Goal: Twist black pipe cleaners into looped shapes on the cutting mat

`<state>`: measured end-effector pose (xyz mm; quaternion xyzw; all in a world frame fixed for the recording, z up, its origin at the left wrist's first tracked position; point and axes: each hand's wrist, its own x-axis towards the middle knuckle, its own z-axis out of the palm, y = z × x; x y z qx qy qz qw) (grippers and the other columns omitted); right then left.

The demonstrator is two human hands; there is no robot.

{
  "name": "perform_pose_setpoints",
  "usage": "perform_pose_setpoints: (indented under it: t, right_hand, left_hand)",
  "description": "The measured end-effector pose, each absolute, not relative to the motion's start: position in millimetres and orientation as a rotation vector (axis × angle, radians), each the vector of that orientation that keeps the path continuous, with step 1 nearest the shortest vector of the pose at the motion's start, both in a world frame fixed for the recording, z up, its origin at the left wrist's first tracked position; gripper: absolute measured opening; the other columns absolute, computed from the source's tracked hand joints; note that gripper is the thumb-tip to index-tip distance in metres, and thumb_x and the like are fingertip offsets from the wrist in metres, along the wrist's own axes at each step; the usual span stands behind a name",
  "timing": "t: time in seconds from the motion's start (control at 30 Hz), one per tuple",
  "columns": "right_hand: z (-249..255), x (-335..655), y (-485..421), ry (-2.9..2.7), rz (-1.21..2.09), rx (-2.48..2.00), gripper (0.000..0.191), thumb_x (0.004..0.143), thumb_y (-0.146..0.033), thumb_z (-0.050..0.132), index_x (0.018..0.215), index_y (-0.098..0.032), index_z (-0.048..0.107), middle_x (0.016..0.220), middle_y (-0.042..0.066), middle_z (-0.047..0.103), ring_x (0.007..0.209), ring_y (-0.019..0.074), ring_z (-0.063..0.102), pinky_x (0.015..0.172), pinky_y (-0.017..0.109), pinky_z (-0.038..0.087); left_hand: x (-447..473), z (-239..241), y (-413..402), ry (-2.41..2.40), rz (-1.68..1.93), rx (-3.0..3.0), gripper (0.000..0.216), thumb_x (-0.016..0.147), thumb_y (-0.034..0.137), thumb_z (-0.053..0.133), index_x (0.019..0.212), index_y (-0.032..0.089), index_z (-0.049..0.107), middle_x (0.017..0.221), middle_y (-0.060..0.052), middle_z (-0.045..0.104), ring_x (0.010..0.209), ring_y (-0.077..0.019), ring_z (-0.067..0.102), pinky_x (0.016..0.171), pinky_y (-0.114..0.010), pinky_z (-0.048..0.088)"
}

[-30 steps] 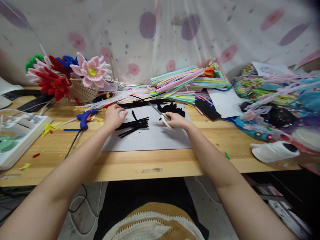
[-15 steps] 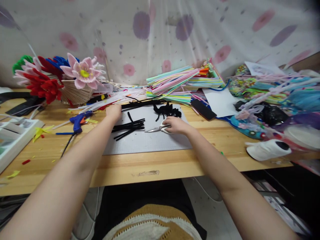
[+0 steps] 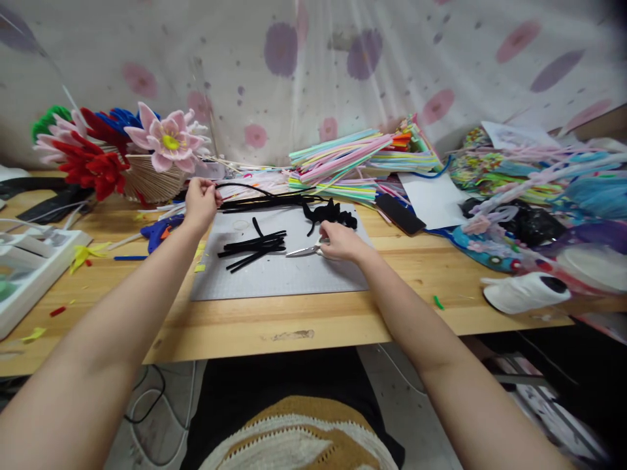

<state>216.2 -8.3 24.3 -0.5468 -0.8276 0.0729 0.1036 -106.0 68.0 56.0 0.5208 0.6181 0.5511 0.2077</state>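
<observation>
My left hand [image 3: 202, 201] pinches the end of a long black pipe cleaner [image 3: 245, 187], which bows up above a bundle of black pipe cleaners [image 3: 267, 203] at the back of the grey mat [image 3: 304, 279]. In my right hand [image 3: 337, 241] is a pair of scissors [image 3: 304, 250], blades pointing left over the mat and pressed close together. Left of the blade tips lie several cut black pieces [image 3: 252, 243]. Just behind my right hand sits a dark fuzzy shape [image 3: 330, 213] made of black pipe cleaner.
A blue glue gun [image 3: 157, 236] lies by my left forearm. Pipe-cleaner flowers [image 3: 169, 142] stand at the back left, pastel pipe cleaners [image 3: 343, 156] behind the mat. A white power strip [image 3: 44, 261] is at far left, a white spool [image 3: 524, 294] at right.
My left hand has moved left and up, lifting the end of one black pipe cleaner off the bundle. My right hand stays nearly in place with the scissors.
</observation>
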Motion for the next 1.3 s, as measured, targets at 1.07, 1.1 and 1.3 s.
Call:
perform_pose_setpoints:
  t: [1.07, 1.1, 1.3]
  right_hand:
    - [78, 125, 29, -1.724, 0.903, -1.168, 0.036, 0.083, -0.044, 0.047, 0.072, -0.015, 0.065, 0.058, 0.001, 0.05, 0.063, 0.0127, 0.049, 0.06, 0.025, 0.038]
    - [76, 121, 25, -1.691, 1.05, -1.103, 0.034, 0.081, -0.043, 0.05, 0.071, -0.014, 0.065, 0.055, -0.001, 0.047, 0.057, 0.0103, 0.045, 0.055, 0.023, 0.036]
    - [55, 115, 15, -1.505, 1.399, -1.048, 0.021, 0.073, -0.033, 0.063, 0.071, -0.013, 0.063, 0.054, -0.004, 0.047, 0.047, 0.0043, 0.038, 0.047, 0.018, 0.033]
  left_hand:
    - [-74, 57, -24, 1.526, 1.19, 1.417, 0.01, 0.078, 0.024, 0.054, 0.083, 0.015, 0.055, 0.078, -0.007, 0.069, 0.076, -0.0171, 0.066, 0.072, -0.033, 0.051]
    - [-67, 55, -26, 1.436, 1.172, 1.301, 0.009, 0.077, 0.022, 0.056, 0.081, 0.015, 0.054, 0.075, -0.006, 0.069, 0.073, -0.0161, 0.066, 0.07, -0.032, 0.052]
    - [-46, 47, -36, 1.323, 0.954, 1.066, 0.01, 0.07, 0.017, 0.066, 0.075, 0.012, 0.059, 0.069, -0.005, 0.067, 0.063, -0.014, 0.066, 0.058, -0.024, 0.052]
